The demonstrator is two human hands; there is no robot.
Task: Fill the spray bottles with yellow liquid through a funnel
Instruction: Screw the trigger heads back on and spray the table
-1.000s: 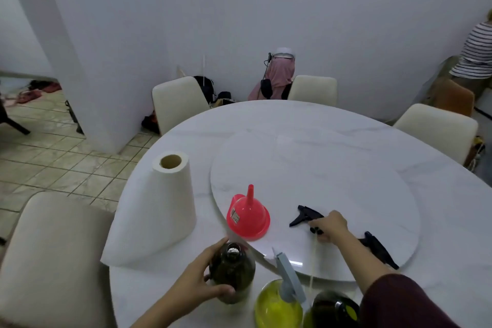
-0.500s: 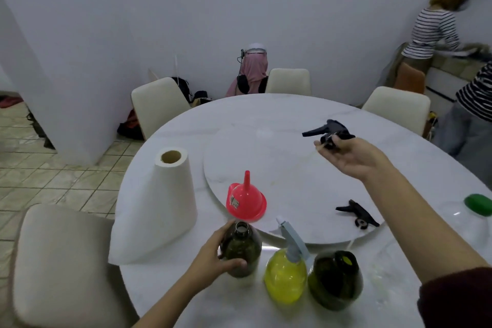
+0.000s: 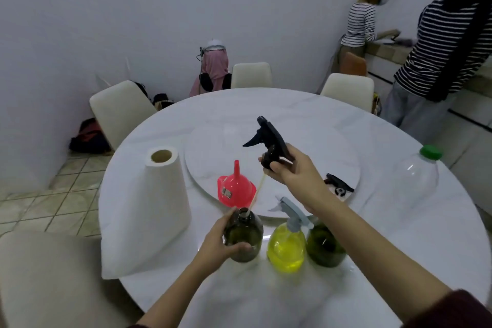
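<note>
At lower centre, a dark bottle [image 3: 243, 237] is gripped by the left hand [image 3: 221, 243]; a black sprayer head [image 3: 269, 140], clamped in the right hand [image 3: 295, 172], is fed in. Filling appears done; a second dark bottle [image 3: 323, 246] remains uncapped, the pink funnel [image 3: 235, 189] idle on the desk [image 3: 292, 112].

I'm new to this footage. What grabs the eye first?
The bright yellow spray bottle glows at the near table edge between two dark bottles. Above it, the right hand lifts a black sprayer head, its tube reaching the dark bottle gripped by the left hand.
</note>
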